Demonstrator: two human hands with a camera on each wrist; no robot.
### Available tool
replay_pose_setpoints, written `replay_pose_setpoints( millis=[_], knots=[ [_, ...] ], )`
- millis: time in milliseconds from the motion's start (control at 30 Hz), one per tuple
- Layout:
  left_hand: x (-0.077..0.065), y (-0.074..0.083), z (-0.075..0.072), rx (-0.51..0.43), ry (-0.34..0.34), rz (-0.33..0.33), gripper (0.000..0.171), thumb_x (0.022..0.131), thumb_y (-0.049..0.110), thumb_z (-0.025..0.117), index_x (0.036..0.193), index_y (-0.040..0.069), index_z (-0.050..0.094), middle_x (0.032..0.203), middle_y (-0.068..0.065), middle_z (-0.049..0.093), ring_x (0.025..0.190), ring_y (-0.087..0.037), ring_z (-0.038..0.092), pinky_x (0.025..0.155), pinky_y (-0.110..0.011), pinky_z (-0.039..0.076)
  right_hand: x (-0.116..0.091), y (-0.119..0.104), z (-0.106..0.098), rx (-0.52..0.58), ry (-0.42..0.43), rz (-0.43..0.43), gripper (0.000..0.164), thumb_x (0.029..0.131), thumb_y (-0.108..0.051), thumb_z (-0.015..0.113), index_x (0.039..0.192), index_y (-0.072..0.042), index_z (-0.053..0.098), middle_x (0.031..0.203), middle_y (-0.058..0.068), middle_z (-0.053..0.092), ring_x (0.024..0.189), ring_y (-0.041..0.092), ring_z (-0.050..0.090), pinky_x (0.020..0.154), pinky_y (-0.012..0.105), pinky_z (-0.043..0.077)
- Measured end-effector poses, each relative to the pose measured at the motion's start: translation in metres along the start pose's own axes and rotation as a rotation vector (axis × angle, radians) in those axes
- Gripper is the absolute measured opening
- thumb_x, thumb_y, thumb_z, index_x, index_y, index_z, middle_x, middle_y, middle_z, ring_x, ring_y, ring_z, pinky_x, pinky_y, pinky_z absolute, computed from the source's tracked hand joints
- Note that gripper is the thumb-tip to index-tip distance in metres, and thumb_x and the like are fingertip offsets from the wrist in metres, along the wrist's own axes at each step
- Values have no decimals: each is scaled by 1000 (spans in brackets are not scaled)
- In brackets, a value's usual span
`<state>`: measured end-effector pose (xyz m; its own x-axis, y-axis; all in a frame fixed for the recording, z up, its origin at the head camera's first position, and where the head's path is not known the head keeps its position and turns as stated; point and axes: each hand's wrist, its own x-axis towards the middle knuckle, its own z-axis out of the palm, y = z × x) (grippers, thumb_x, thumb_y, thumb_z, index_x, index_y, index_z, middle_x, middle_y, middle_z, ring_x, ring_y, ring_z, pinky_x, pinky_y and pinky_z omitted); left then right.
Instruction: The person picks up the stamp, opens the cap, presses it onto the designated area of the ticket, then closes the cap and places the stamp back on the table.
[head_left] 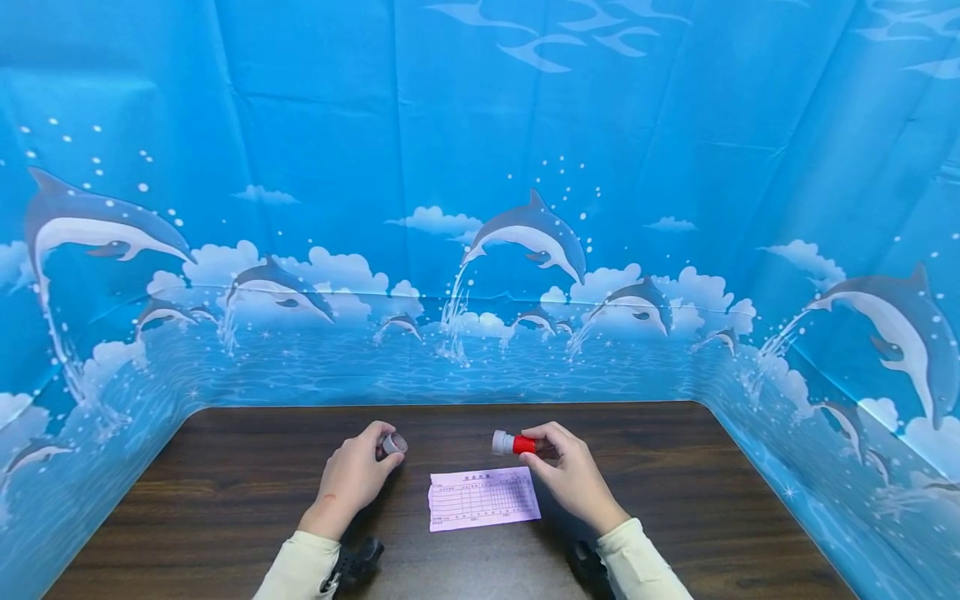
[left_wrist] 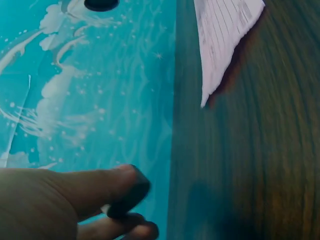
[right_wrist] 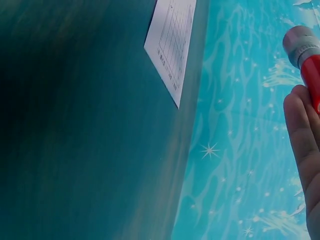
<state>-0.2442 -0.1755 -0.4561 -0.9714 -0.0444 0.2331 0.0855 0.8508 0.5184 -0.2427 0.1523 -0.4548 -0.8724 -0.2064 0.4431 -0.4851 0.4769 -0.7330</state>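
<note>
My left hand [head_left: 351, 477] pinches a small translucent grey cap [head_left: 394, 443] between thumb and fingers, above the table's left-centre; in the left wrist view the cap [left_wrist: 132, 195] looks dark. Across from it, my right hand [head_left: 573, 475] holds a red cylinder that looks like a hand stamp [head_left: 522, 444], its clear end pointing left. In the right wrist view the stamp [right_wrist: 311, 75] shows a ribbed clear collar and a pinkish end. Cap and stamp are apart. Between the forearms lies a pink printed receipt slip [head_left: 483, 500] with a ruled grid, touched by neither hand.
The dark wood-grain table [head_left: 225, 500] carries the slip. A blue dolphin-print backdrop [head_left: 480, 367] rises behind the table's far edge and along both sides. Each wrist wears a black camera, the left one [head_left: 363, 560] close to the table.
</note>
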Motion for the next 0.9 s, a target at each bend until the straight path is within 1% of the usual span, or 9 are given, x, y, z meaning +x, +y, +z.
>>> replay_pose_setpoints(
  millis=[133,300,400,500,633,733,900],
  knots=[
    [1,-8,3,26,-8,-27,40,91,21,81,125,5,66,108,-16,75,85,-28,68,77,-53,55,1,3,-1,-15,-2,7,32,85,-1,84,113,-15,73,104,-5,70,89,10,66,81,24,59],
    [2,-14,3,73,35,-31,41,89,21,83,123,3,68,113,-19,69,97,-36,65,83,-57,55,1,5,-1,-28,2,22,32,85,-1,83,112,-15,73,104,-3,70,89,10,66,80,23,59],
    [1,-16,1,112,53,-27,40,88,21,83,121,1,70,112,-21,67,99,-39,64,82,-58,55,1,5,-2,-33,4,31,32,85,-1,84,112,-15,73,104,-3,70,89,10,66,80,22,58],
    [0,-16,0,128,54,-33,39,89,20,82,120,-1,70,110,-21,68,97,-40,67,81,-58,55,1,6,-2,-35,6,31,32,84,-1,84,112,-14,74,105,-3,70,89,11,66,80,21,58],
    [-1,-17,-1,121,57,-50,35,92,19,78,119,-1,71,110,-21,72,96,-40,70,79,-58,56,1,7,-2,-38,6,35,32,84,-1,84,111,-14,74,104,-3,70,88,11,65,80,22,58],
    [-1,-20,0,107,67,-59,31,93,20,77,116,-1,72,105,-20,74,89,-39,71,74,-57,56,1,7,-3,-42,2,43,32,84,-1,84,111,-14,74,104,-3,70,89,11,65,80,22,58],
    [-1,-24,1,105,64,-73,29,91,23,80,108,1,73,94,-16,75,79,-35,70,66,-55,55,1,6,-3,-50,-7,51,32,85,-1,84,111,-15,74,105,-3,70,89,11,66,80,23,58]
  ],
)
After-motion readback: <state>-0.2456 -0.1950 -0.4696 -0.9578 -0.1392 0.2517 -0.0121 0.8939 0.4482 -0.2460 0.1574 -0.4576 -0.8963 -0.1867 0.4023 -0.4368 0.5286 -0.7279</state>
